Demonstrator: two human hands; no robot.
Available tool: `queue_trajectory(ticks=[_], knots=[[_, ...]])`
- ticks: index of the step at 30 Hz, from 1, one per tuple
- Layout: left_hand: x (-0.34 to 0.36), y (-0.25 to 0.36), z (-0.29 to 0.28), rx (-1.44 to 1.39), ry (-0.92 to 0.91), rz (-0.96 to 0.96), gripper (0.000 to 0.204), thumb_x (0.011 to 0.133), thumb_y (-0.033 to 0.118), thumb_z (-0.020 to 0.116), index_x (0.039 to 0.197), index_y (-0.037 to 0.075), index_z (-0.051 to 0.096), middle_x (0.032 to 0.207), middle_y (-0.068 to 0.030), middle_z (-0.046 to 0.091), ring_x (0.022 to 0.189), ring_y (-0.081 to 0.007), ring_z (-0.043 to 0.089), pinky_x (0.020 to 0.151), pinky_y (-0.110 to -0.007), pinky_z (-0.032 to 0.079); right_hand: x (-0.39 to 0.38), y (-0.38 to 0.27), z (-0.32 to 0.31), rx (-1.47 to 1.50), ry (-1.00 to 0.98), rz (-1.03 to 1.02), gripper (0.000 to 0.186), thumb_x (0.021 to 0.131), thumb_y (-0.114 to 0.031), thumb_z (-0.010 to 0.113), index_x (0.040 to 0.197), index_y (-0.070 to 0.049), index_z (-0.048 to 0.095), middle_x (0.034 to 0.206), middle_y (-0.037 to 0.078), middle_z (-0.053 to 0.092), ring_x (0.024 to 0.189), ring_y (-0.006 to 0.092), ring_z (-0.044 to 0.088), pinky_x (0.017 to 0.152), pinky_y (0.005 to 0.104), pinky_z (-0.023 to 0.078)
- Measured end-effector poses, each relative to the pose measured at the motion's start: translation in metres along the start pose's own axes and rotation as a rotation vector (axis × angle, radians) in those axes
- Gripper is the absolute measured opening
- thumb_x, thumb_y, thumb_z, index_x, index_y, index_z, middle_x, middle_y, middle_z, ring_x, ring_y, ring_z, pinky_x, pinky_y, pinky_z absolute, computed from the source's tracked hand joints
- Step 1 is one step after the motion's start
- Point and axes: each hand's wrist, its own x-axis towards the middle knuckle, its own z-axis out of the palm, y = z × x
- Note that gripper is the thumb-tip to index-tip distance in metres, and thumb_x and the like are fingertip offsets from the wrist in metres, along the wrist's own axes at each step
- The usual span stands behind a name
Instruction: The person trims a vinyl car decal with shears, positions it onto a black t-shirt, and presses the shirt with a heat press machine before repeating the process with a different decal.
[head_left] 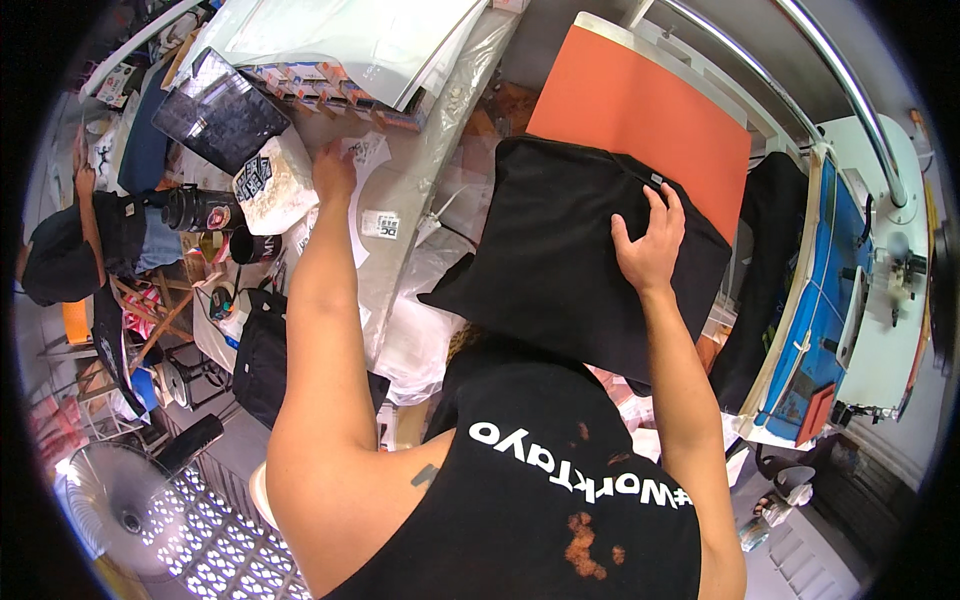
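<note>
Where the black shirt (pixel 590 240) lies spread over the near part of the orange pad (pixel 640 90), the cloth looks mostly flat, its near end reaching toward the wearer's body. Its far edge crosses the pad at a slant, and a small pale neck label (pixel 656 180) shows there.

Just below that label rests the right hand (pixel 650 240), palm down, thumb well out from the fingers and nothing pinched between them. I'd judge this to be a smoothing or squaring touch, and a light, flat hand suits it: stroke outward from the middle, since dragging with the fingertips could pucker thin cloth. The slanted edge seems worth lining up with the pad's side, and the corner at the left wants teasing out so no fold sits underneath.

Off to the left, the left hand (pixel 333 175) reaches across the surface (pixel 410 165), beside a white printed sheet (pixel 370 150); from where I stand I can't tell whether its fingers are closed on the paper. A sheet like that is best lifted by a corner, I think, to save the print from creasing. A small printed square (pixel 380 224) lies nearer the wearer, and a white bag (pixel 280 190) and a dark tablet (pixel 220 110) crowd that arm's reach, so a careless elbow or wrist could knock them.
</note>
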Motion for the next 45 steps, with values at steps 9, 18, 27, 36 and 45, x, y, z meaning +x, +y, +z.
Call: queue_trajectory(ticks=[9,18,27,36,45], knots=[[-0.013,0.028,0.001,-0.087,0.103,-0.084,0.024,0.092,0.022,0.066,0.112,0.009,0.072,0.106,-0.013,0.07,0.101,-0.0275,0.064,0.088,-0.039,0.05,-0.007,0.005,-0.005,0.126,0.102,0.003,0.058,0.076,-0.022,0.076,0.128,-0.007,0.056,0.14,0.022,0.045,0.13,0.0379,0.044,0.108,0.0507,0.035],[-0.171,0.288,-0.171,-1.279,-0.578,0.067,0.067,0.085,-0.003,0.071,0.143,0.003,0.038,0.076,-0.0012,0.062,0.068,-0.0058,0.056,0.062,-0.021,0.043,-0.06,-0.051,-0.063,1.051,-0.253,0.684,0.022,0.09,-0.015,0.072,0.104,0.002,0.068,0.094,0.005,0.067,0.078,0.008,0.062,0.068,0.0246,0.051],[-0.137,0.378,-0.123,-0.586,-0.12,0.963,0.042,0.083,0.007,0.07,0.123,0.005,0.061,0.118,-0.0099,0.064,0.113,-0.0283,0.06,0.1,-0.043,0.044,0.013,0.031,-0.042,0.705,-0.214,0.868,0.018,0.091,-0.017,0.069,0.09,0.001,0.071,0.074,0.005,0.066,0.061,0.0107,0.059,0.056,0.0264,0.047],[-0.137,0.39,-0.097,-0.467,-0.224,1.032,0.04,0.085,0.017,0.069,0.123,0.007,0.063,0.132,-0.0079,0.058,0.127,-0.0274,0.05,0.112,-0.049,0.032,-0.001,0.022,-0.048,-0.005,0.029,0.117,0.036,0.083,-0.023,0.072,0.112,-0.002,0.067,0.118,0.014,0.062,0.11,0.0321,0.058,0.091,0.0428,0.047],[-0.133,0.386,-0.095,-0.486,-0.257,1.04,0.037,0.083,0.015,0.07,0.119,0.008,0.066,0.133,-0.0074,0.059,0.128,-0.0281,0.052,0.113,-0.049,0.032,-0.033,0.016,-0.034,-0.063,-0.041,0.075,0.047,0.083,-0.025,0.071,0.124,-0.004,0.064,0.134,0.011,0.058,0.127,0.0324,0.049,0.104,0.0475,0.038]])
